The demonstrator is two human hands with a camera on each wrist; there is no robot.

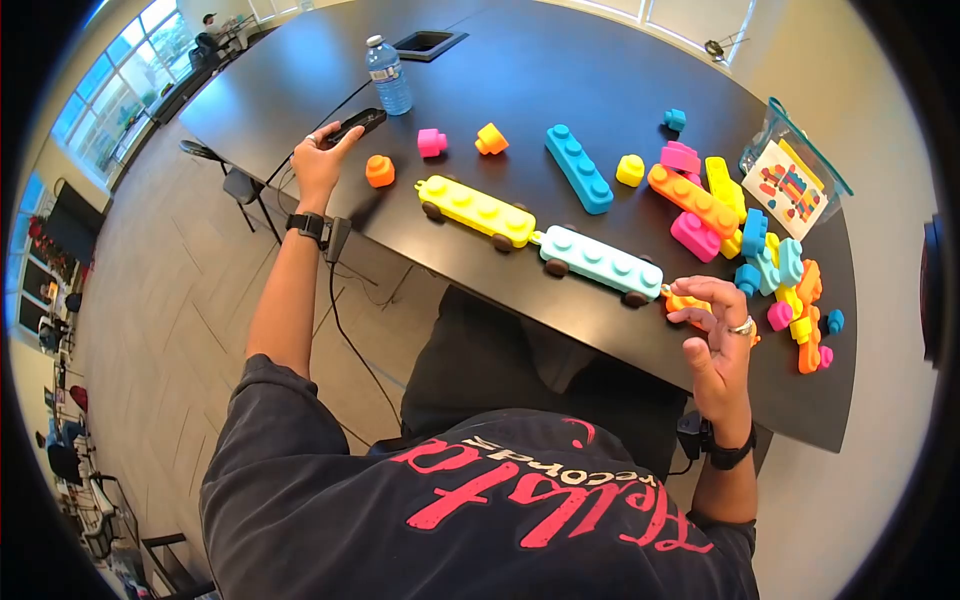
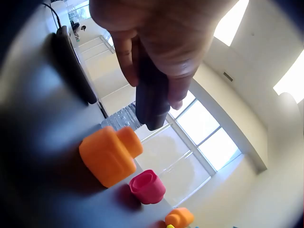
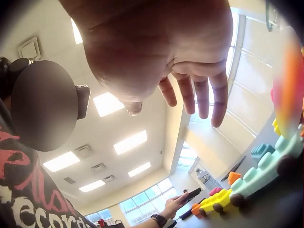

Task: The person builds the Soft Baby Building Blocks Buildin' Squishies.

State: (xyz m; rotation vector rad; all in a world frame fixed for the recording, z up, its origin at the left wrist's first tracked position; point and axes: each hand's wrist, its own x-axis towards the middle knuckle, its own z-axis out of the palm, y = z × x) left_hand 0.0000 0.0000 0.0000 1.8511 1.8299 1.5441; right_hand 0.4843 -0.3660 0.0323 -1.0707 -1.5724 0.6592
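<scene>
The left hand (image 1: 318,165) holds a dark, flat object (image 1: 358,126) above the table's left edge; in the left wrist view that object (image 2: 152,95) sits between thumb and fingers. The right hand (image 1: 718,340) is raised with fingers loosely bent and nothing in its grasp, over an orange piece (image 1: 690,304) it partly hides. In the right wrist view the right hand's fingers (image 3: 203,97) hang apart. Along the near edge stand a yellow wheeled bar (image 1: 475,208) and a light-blue wheeled bar (image 1: 602,262), linked end to end.
An orange block (image 1: 380,171), a pink block (image 1: 432,143), another orange block (image 1: 491,139) and a blue bar (image 1: 578,168) lie beyond the wheeled bars. A water bottle (image 1: 390,80) stands farther back. Several colourful pieces and a clear bag (image 1: 800,170) are at the right.
</scene>
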